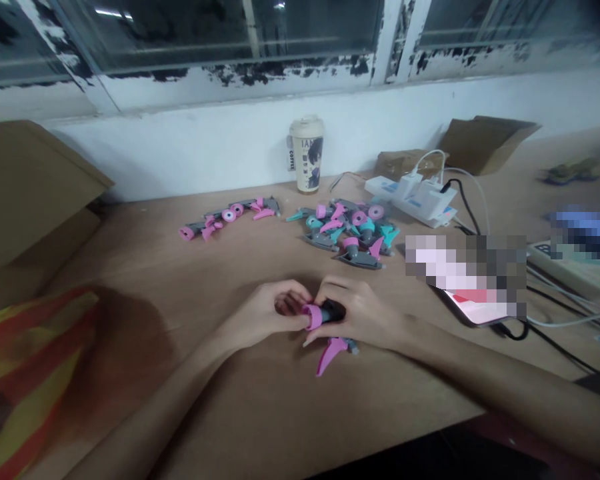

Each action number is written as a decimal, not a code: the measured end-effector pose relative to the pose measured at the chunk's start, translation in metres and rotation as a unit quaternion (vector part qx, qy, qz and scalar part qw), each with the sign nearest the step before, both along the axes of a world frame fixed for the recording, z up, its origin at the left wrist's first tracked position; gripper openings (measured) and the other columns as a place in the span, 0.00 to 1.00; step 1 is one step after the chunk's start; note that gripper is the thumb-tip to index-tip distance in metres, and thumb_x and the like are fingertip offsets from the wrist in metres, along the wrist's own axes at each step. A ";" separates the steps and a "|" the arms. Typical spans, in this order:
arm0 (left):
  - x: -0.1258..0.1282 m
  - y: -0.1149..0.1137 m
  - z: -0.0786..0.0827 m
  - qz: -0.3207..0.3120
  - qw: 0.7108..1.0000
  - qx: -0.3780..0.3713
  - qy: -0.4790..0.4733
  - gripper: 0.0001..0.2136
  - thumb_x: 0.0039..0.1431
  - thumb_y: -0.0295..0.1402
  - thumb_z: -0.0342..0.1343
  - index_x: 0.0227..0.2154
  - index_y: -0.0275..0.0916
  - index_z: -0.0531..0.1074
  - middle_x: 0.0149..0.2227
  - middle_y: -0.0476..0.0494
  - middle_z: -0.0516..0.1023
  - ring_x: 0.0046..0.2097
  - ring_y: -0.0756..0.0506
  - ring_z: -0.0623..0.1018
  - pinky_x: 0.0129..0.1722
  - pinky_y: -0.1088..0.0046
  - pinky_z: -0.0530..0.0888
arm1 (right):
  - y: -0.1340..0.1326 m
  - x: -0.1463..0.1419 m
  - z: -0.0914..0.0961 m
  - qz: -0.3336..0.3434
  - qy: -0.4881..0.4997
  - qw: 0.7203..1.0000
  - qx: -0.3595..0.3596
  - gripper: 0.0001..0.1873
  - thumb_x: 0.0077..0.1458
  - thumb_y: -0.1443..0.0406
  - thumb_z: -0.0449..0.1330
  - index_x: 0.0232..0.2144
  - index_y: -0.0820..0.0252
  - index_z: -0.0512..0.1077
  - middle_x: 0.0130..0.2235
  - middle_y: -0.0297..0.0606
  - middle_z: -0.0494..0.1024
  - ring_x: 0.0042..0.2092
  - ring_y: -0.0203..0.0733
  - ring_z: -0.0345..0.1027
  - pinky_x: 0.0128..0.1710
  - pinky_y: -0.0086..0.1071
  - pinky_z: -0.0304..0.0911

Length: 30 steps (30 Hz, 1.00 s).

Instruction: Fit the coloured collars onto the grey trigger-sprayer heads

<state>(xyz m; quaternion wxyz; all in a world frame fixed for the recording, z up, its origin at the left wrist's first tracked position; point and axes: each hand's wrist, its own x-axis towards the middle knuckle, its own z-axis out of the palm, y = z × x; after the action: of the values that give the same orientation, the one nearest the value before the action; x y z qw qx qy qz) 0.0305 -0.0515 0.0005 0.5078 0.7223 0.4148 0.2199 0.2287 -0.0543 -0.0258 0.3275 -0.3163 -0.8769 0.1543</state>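
Over the front middle of the table, both hands meet on one trigger spray head with a grey body, a pink trigger (332, 355) and a pink screw collar (311, 317). My left hand (280, 307) is closed, its fingers and thumb pinching the collar. Wrapped round the body is my right hand (365, 310), which hides most of it; the trigger and a grey tip stick out below. Just beyond the hands lies a heap of spray heads (353, 230) in grey, pink and teal. To its left, several pink-and-grey spray heads (230, 217) lie in a row.
A paper coffee cup (308, 157) stands against the wall. At right are a power strip (415, 197) with chargers, a phone (473, 303) and loose cables. A cardboard box (30, 193) and a red-yellow bag (35, 373) sit at left.
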 end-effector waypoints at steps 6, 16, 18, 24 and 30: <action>0.004 -0.003 0.000 -0.001 1.000 -0.002 -0.013 0.09 0.49 0.29 0.58 0.34 0.37 0.68 0.32 0.50 0.71 0.33 0.51 0.71 0.32 0.76 0.68 | -0.006 0.001 -0.003 -0.028 -0.013 0.999 0.040 0.21 0.50 0.48 0.58 0.27 0.62 0.69 0.30 0.37 0.68 0.30 0.35 0.63 0.28 0.29 0.59; 0.004 -0.004 0.009 -0.037 0.997 -0.070 -0.003 0.08 0.48 0.28 0.58 0.32 0.38 0.66 0.30 0.51 0.70 0.32 0.50 0.70 0.31 0.75 0.67 | -0.013 -0.001 0.003 0.008 -0.054 0.993 0.105 0.16 0.53 0.54 0.58 0.32 0.64 0.70 0.31 0.39 0.70 0.30 0.37 0.64 0.27 0.30 0.61; 0.004 -0.004 0.006 -0.034 0.998 -0.058 -0.008 0.07 0.50 0.29 0.57 0.33 0.38 0.67 0.30 0.51 0.70 0.32 0.51 0.69 0.31 0.75 0.66 | -0.012 -0.001 0.002 -0.001 -0.042 0.995 0.089 0.16 0.52 0.54 0.60 0.31 0.63 0.70 0.31 0.38 0.70 0.30 0.36 0.64 0.27 0.30 0.60; 0.010 -0.005 -0.002 0.021 0.999 -0.005 -0.035 0.07 0.52 0.32 0.56 0.34 0.37 0.66 0.33 0.50 0.70 0.35 0.50 0.70 0.35 0.74 0.67 | -0.005 0.000 0.001 -0.028 0.034 0.999 0.023 0.19 0.49 0.50 0.60 0.27 0.62 0.69 0.30 0.36 0.69 0.30 0.35 0.64 0.29 0.28 0.60; 0.012 -0.013 0.000 0.064 0.997 0.050 0.019 0.07 0.52 0.30 0.55 0.34 0.39 0.65 0.33 0.50 0.71 0.35 0.48 0.72 0.35 0.72 0.68 | -0.006 -0.003 0.000 -0.034 0.056 0.998 -0.001 0.17 0.50 0.53 0.60 0.31 0.62 0.71 0.33 0.38 0.72 0.33 0.37 0.67 0.32 0.30 0.63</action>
<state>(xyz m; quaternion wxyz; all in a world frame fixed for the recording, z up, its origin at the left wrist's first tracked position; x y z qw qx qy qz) 0.0423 -0.0650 0.0000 0.4478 0.7230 0.4582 0.2584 0.2262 -0.0599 -0.0258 0.3811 -0.3369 -0.8456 0.1618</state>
